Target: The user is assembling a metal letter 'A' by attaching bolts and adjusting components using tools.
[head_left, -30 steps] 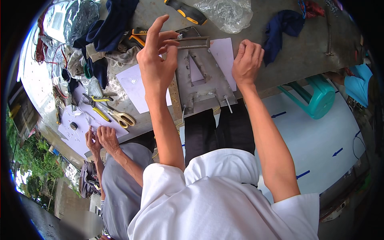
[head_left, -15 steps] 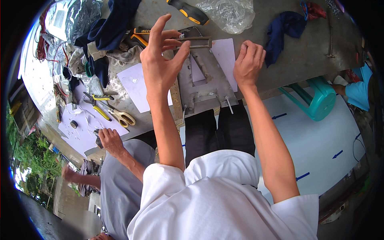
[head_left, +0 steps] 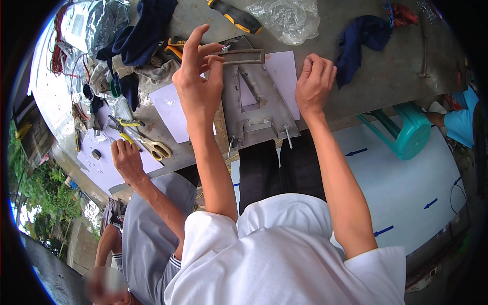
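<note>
Gap, crossbar (head_left: pixel 249 57) to right hand (head_left: pixel 314 85) — rod (head_left: pixel 288 137) nearer

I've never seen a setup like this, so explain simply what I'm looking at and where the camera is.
There's no machine: a wide fisheye camera on a person's head looks down at their own bare hands. The left hand is beside a metal bar; whether it touches is unclear. The right hand is loosely curled, with nothing visibly held. Between them, at the edge of a grey table, is a metal plate with a triangular opening. Also on the table are scissors, yellow-handled pliers, a clear plastic bag and a navy cloth. A co-worker's hand is at the left.
</note>
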`<state>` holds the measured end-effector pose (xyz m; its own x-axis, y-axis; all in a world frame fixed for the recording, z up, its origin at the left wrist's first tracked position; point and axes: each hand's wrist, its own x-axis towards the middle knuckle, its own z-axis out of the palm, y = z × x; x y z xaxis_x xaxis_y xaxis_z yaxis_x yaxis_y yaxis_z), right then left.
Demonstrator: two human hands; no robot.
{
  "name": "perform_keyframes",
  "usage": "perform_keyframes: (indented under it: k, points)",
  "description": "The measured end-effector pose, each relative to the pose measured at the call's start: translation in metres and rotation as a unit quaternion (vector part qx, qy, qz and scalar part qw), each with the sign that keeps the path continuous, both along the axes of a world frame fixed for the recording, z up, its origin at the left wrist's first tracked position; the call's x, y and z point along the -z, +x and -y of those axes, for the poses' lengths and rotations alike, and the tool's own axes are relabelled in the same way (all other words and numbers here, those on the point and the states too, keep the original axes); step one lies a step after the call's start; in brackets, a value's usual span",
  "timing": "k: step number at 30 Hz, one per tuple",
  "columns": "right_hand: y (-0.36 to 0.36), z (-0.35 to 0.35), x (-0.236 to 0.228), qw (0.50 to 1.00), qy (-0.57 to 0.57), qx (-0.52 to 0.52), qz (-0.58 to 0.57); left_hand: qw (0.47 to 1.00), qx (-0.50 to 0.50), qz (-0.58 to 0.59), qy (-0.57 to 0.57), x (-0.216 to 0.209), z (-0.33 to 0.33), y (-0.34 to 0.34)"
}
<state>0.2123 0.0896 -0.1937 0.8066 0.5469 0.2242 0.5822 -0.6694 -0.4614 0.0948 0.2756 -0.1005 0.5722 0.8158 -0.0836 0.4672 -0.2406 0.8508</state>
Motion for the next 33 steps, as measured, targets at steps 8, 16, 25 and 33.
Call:
perform_keyframes:
  k: [8, 16, 25, 33]
  points:
    - [0.003, 0.003, -0.002, 0.998, 0.051, -0.005, -0.026, 0.998, -0.055, 0.0, 0.0, 0.002, 0.014, 0.007]
    - [0.003, 0.008, -0.008, 0.989, 0.105, 0.007, -0.099, 0.998, -0.057, 0.003, -0.033, -0.003, 0.014, 0.003]
    - [0.005, 0.011, -0.012, 0.979, 0.161, -0.004, -0.123, 0.971, -0.144, -0.037, 0.186, -0.019, 0.048, 0.033]
    - [-0.001, 0.014, -0.003, 0.976, 0.182, 0.003, -0.12, 0.993, 0.026, -0.114, -0.026, 0.005, 0.109, 0.079]
